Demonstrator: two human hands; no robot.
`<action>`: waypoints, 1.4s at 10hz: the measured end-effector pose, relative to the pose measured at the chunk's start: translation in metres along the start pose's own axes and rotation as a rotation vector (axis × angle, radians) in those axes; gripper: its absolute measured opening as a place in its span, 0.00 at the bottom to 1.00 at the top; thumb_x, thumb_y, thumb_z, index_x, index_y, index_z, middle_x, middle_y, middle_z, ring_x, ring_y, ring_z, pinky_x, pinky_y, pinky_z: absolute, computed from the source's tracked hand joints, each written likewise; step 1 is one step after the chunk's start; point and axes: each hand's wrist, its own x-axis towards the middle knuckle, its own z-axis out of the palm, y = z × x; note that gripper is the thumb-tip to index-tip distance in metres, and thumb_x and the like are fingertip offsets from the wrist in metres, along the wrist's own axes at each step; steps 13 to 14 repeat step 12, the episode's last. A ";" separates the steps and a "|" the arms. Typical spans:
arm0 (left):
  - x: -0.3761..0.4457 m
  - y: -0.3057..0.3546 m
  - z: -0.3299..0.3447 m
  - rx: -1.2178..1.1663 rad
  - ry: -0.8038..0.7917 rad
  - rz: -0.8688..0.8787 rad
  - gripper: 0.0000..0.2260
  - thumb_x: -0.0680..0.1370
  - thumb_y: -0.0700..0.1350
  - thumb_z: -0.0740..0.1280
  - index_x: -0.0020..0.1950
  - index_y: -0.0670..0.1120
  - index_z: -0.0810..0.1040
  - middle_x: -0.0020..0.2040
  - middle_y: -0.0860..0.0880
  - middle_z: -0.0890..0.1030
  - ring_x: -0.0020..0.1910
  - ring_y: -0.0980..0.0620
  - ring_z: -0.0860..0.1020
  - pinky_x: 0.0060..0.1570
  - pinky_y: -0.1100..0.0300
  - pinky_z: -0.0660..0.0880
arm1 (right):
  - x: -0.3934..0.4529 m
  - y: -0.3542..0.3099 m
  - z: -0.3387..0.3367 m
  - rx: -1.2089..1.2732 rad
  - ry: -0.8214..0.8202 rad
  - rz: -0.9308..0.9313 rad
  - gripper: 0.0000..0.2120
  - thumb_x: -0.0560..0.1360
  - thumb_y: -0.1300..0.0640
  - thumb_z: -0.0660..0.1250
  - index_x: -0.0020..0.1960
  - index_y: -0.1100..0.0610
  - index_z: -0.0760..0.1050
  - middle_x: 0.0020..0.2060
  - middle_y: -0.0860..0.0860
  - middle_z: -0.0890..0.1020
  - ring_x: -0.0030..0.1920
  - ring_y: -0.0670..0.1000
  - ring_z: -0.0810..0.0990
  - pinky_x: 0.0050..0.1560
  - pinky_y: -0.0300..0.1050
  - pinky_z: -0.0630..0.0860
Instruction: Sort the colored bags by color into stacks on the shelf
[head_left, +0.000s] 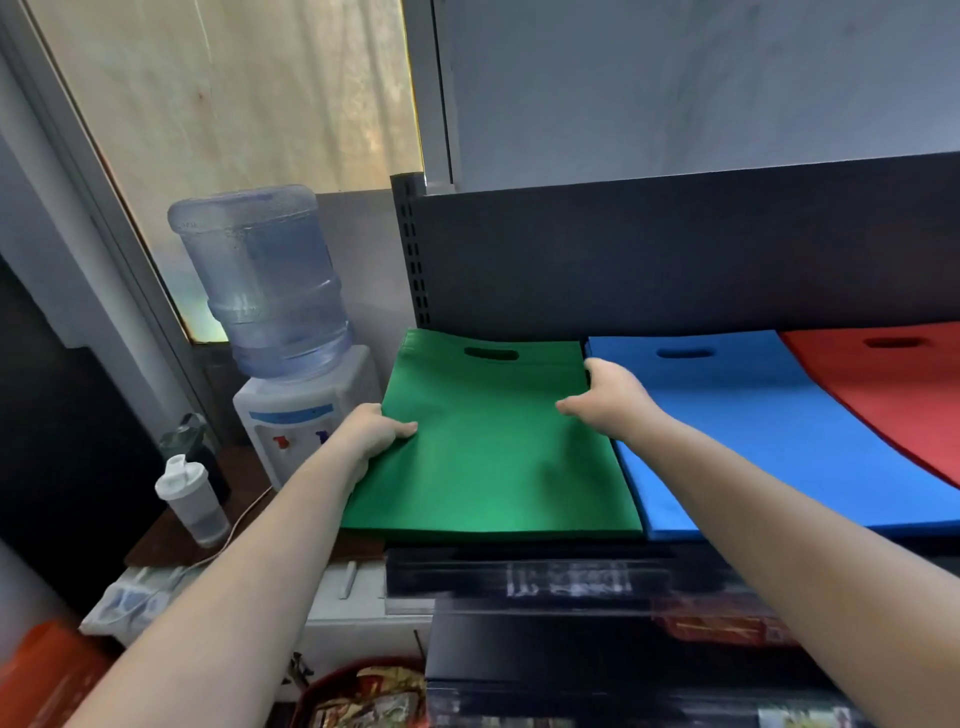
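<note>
Both hands, left (373, 434) and right (609, 397), gripping opposite side edges of the green bag (488, 457) between them.

Lighting: dim indoor, cool cast; daylight enters through the curtained window (218, 93) upper left. Shelf back panel (675, 260) in deep shadow. Boxes (597, 649) along the bottom edge smeared with blur. Wide-angle bending at frame edges; forearms stretched.

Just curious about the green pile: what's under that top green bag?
Under the top green bag, thin green edges at the front suggest more green bags stacked beneath. Their number is hidden, as is the shelf surface below. Both hands grip its sides.
</note>
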 end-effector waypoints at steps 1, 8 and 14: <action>0.002 0.000 0.004 0.014 0.013 -0.009 0.14 0.76 0.41 0.69 0.60 0.37 0.76 0.53 0.38 0.81 0.50 0.39 0.81 0.55 0.45 0.77 | -0.007 -0.004 0.003 -0.188 -0.030 -0.114 0.27 0.77 0.55 0.64 0.72 0.60 0.61 0.68 0.56 0.70 0.62 0.57 0.73 0.55 0.50 0.74; -0.019 -0.003 0.118 0.988 0.071 0.651 0.24 0.81 0.59 0.51 0.75 0.51 0.61 0.75 0.49 0.62 0.74 0.47 0.58 0.70 0.48 0.57 | -0.015 0.062 0.019 -0.553 -0.039 -0.106 0.29 0.82 0.43 0.49 0.77 0.57 0.53 0.76 0.53 0.57 0.76 0.52 0.55 0.74 0.49 0.54; -0.042 0.023 0.133 1.043 0.192 0.688 0.23 0.81 0.58 0.50 0.73 0.49 0.65 0.71 0.50 0.69 0.69 0.48 0.66 0.67 0.52 0.61 | -0.021 0.068 -0.015 -0.410 -0.043 -0.142 0.24 0.82 0.46 0.53 0.72 0.60 0.62 0.71 0.55 0.68 0.70 0.56 0.65 0.66 0.50 0.66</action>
